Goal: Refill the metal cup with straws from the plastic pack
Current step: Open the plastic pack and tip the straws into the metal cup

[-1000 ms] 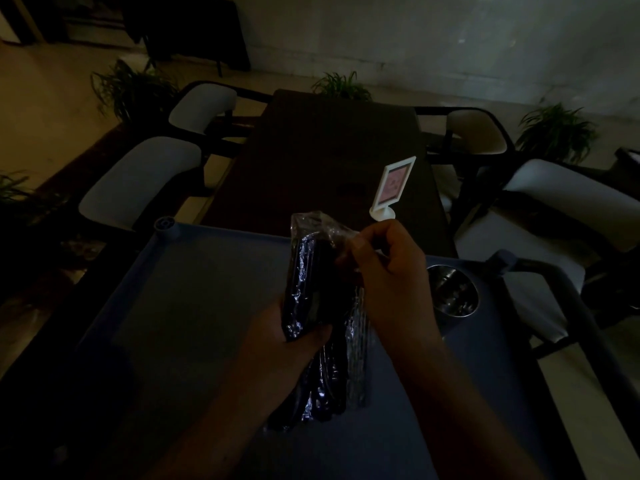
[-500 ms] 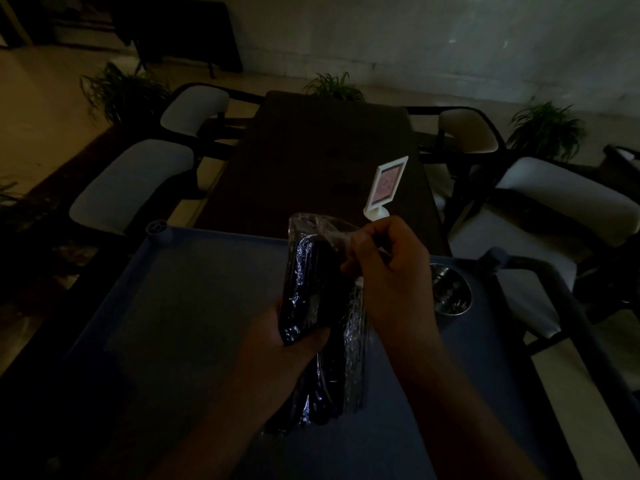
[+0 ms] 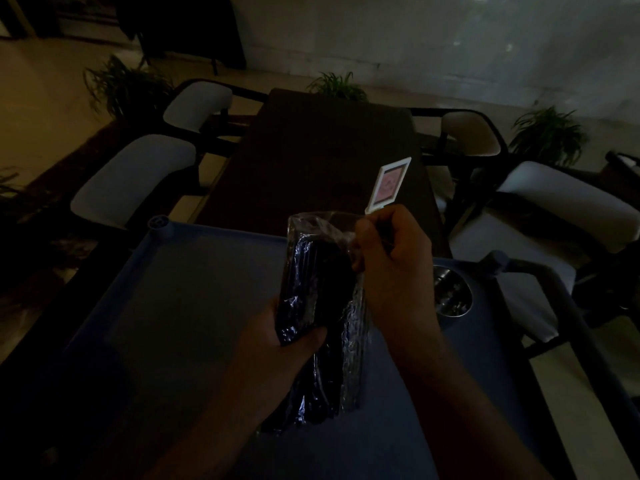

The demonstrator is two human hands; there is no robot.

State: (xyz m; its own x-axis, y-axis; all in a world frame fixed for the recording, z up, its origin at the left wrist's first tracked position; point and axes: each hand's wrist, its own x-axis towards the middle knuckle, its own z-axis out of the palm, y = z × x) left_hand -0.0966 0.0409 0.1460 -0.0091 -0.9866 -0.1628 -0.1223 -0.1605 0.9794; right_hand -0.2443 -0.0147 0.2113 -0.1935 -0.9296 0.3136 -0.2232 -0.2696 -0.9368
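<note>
Darkness covers most of the scene, but the left hand [image 3: 277,344] is closed around the middle of the plastic pack [image 3: 322,313] of dark straws, held upright above the blue desk [image 3: 194,306], and the right hand [image 3: 391,258] pinches the loose film at the top of the pack with curled fingers. The metal cup [image 3: 450,289] stands on the desk just to the right of the right hand, and it seems empty of straws. To do this step well, the person should probably keep the pack steady with the left hand and pull the film apart gently, so the straws do not spill out.

Metal cup [image 3: 452,291] on cart [image 3: 194,306], right of plastic pack [image 3: 318,306]
</note>
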